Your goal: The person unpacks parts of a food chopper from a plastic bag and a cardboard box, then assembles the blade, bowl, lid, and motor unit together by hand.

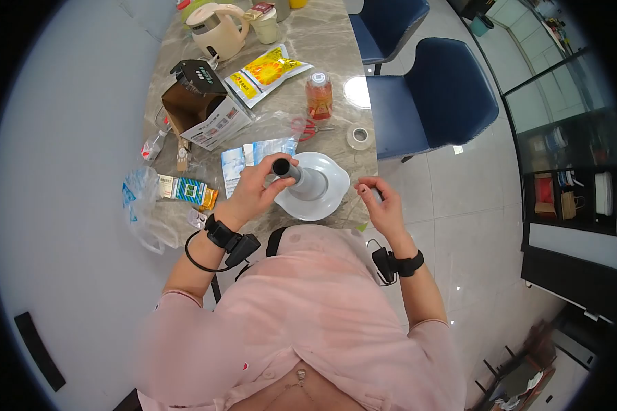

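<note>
My left hand [260, 186] is closed around the upper end of a grey tube [311, 182] with a dark round opening at its top. The tube stands over a pale dish [332, 198] with small side handles, near the table's front edge. To the right of the dish, my right hand [385, 207] is raised with its fingers curled together. A small greyish piece shows between those fingers, too little of it to name. A blue-and-white packet [233, 164] lies flat just behind my left hand.
Red-handled scissors [307, 129], a tape roll [359, 138] and a bottle of orange-red liquid [319, 99] are behind the dish. An open box [216, 123], a yellow pouch [264, 72] and a kettle [216, 34] stand farther back. A plastic bag [140, 205] lies left; blue chairs [449, 96] right.
</note>
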Demonstrator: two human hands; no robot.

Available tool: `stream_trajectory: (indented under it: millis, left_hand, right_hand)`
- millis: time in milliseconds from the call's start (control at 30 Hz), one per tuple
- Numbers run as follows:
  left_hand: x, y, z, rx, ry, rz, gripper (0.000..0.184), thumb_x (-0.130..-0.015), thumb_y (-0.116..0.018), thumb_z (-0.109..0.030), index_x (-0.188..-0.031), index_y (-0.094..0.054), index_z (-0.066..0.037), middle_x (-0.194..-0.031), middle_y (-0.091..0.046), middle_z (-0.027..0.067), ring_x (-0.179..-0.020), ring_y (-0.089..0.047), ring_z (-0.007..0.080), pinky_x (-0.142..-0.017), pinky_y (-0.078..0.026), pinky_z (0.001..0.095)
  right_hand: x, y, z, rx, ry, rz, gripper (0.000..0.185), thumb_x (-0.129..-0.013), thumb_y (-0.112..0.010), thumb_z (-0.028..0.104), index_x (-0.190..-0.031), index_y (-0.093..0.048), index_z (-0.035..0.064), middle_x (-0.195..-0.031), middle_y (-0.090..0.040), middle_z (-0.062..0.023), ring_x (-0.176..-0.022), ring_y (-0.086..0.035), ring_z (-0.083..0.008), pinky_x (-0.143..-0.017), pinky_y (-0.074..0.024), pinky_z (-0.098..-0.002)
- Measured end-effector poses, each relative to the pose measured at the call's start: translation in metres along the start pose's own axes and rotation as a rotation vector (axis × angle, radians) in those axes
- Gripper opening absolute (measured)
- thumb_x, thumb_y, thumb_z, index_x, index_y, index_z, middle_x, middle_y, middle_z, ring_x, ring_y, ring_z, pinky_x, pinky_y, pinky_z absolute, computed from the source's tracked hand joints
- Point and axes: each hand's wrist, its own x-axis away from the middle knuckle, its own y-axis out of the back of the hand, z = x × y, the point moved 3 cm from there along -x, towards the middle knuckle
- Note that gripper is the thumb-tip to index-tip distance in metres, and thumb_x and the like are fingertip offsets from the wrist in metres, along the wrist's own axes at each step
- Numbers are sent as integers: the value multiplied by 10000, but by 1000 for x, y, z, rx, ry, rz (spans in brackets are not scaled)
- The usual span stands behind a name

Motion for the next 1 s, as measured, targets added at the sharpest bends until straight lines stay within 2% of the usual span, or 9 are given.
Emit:
stream_trajectory:
  millis: [200,367,467,533,700,833,900,967,1000]
  left_hand:
    - [0,-20,6,-149,-201,35,362,-730,-741,-121,-1046,-588,-32,-1021,-633,105,-972,-603,277,-859,-468,358]
    - [2,-14,13,8,-104,-30,356,-751,-730,-113,-1070,-595,-30,-1077,-617,100,-1012,-585,249,-915,-435,374]
    - [9,-18,18,75,-100,-56,360,-738,-735,-121,-1060,-600,-32,-1086,-612,105,-1014,-580,273,-891,-451,366]
    - [15,-21,15,426,55,-81,364,-738,-731,-135,-1060,-597,-31,-1082,-616,112,-986,-596,284,-853,-473,342]
    - [23,-32,39,288,-128,-130,383,-738,-717,-142,-1075,-582,-19,-1018,-634,145,-937,-615,281,-801,-492,347]
    - [22,-36,47,342,-73,-191,307,-740,-696,-154,-1015,-620,-39,-980,-633,164,-900,-613,309,-768,-491,348]
    - [20,-43,53,366,-100,-196,284,-744,-688,-178,-990,-633,-48,-962,-634,167,-878,-612,320,-755,-490,351]
    - [21,-54,52,133,-159,-137,304,-746,-683,-248,-977,-644,-55,-914,-641,159,-833,-614,317,-719,-484,367]
    - [18,-45,44,144,-23,31,372,-739,-706,-215,-1054,-615,-39,-1048,-623,126,-943,-604,314,-791,-492,376]
  right_hand:
    - [-5,-12,18,-33,29,61,210,-885,-606,173,-993,-612,-8,-874,-656,-56,-811,-575,-115,-737,-457,-256]
    - [-24,-30,65,-135,131,123,238,-856,-635,149,-1030,-595,-8,-916,-645,-81,-840,-597,-162,-750,-467,-274]
    - [-34,-56,108,214,604,231,385,-734,-723,149,-1060,-574,9,-1033,-592,-157,-911,-590,-299,-760,-492,-331]
    - [-35,-76,133,346,724,333,400,-724,-729,152,-1063,-569,12,-1048,-587,-151,-917,-584,-303,-751,-493,-344]
    - [-39,-114,142,855,985,617,478,-703,-733,270,-1065,-557,12,-1066,-577,-134,-921,-565,-313,-773,-461,-382]
    - [-36,-123,150,1015,1023,603,481,-708,-721,304,-1064,-561,23,-1059,-579,-121,-949,-556,-313,-796,-445,-384]
    - [-37,-121,140,1024,707,789,495,-701,-729,294,-1081,-559,29,-1080,-570,-128,-991,-544,-322,-816,-435,-404]
    - [-45,-113,134,923,657,794,509,-700,-731,281,-1107,-552,32,-1097,-563,-137,-1008,-537,-331,-829,-429,-412]
    - [-49,-111,133,805,612,766,525,-700,-732,267,-1133,-546,36,-1113,-556,-146,-1024,-530,-341,-843,-423,-420]
